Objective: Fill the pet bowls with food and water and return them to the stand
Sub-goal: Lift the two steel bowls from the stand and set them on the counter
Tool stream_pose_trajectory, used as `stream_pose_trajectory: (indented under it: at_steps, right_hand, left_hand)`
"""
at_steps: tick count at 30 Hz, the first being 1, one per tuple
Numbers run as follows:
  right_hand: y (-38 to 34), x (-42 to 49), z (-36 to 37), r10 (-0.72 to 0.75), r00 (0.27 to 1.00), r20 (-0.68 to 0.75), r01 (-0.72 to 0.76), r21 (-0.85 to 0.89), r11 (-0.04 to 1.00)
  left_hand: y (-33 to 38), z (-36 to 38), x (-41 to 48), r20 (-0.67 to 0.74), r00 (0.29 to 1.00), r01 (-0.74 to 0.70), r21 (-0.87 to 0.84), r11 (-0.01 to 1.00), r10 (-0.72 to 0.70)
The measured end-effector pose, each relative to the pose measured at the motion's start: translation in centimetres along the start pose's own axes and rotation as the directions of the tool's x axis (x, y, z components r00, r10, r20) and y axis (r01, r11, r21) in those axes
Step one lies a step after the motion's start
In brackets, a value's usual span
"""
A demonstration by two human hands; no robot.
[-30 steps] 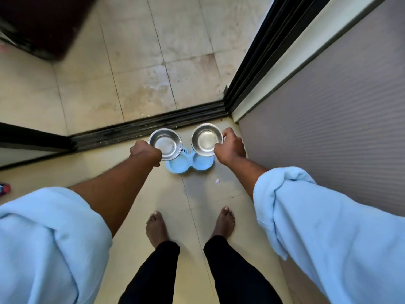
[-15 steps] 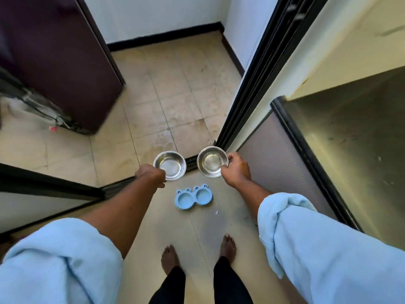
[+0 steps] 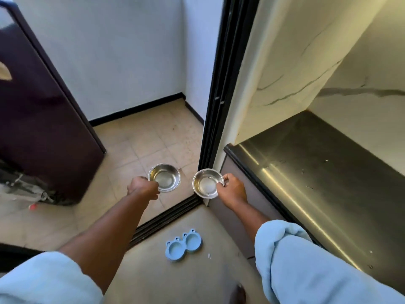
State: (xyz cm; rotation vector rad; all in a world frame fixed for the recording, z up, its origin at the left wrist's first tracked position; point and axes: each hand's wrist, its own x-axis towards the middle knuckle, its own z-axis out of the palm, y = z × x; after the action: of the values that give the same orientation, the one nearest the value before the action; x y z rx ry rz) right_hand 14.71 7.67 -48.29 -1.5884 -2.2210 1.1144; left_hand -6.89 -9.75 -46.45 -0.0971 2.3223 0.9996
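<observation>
Two round steel bowls are held up in front of me, both with nothing in them. My left hand [image 3: 143,187] grips the rim of the left steel bowl [image 3: 164,177]. My right hand [image 3: 232,189] grips the rim of the right steel bowl [image 3: 206,183]. The light blue two-ring stand [image 3: 183,244] lies on the tiled floor below and between my arms, with both rings bare.
A dark counter [image 3: 324,172] runs along the right at about hand height, under a marble wall. A black sliding-door track [image 3: 168,218] crosses the floor, with its frame [image 3: 221,88] upright ahead. A dark purple fridge [image 3: 37,110] stands at the left.
Both bowls have been lifted off the blue stand and raised well above the floor. The view has risen and tipped up, so the stand now lies far below my hands.
</observation>
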Motion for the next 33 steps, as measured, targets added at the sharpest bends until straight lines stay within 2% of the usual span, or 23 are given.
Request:
stream_pose_trajectory:
  at_steps: [4,11,22,33]
  right_hand:
    - [0.6,0.3,-4.6,0.007,0.996,-0.087,0.001,0.087,0.996]
    - [4.8,2.3,-14.2,0.081,0.956,-0.281,-0.037,0.156,0.987]
    - [15.2,6.4,-22.2,0.302,0.891,-0.34,-0.207,0.288,0.935]
    - [20.3,10.8,-23.4,0.416,0.854,-0.313,-0.32,0.315,0.894]
  left_hand:
    - [2.8,1.7,-2.0,0.021,0.997,-0.076,-0.004,0.997,0.076]
    - [8.6,9.0,-7.1,0.089,0.977,-0.197,0.027,0.98,0.194]
    - [14.1,23.0,-11.7,0.201,0.94,-0.287,0.028,0.958,0.276]
    - [16.3,32.0,-11.8,0.222,0.957,-0.209,0.075,0.975,0.188]
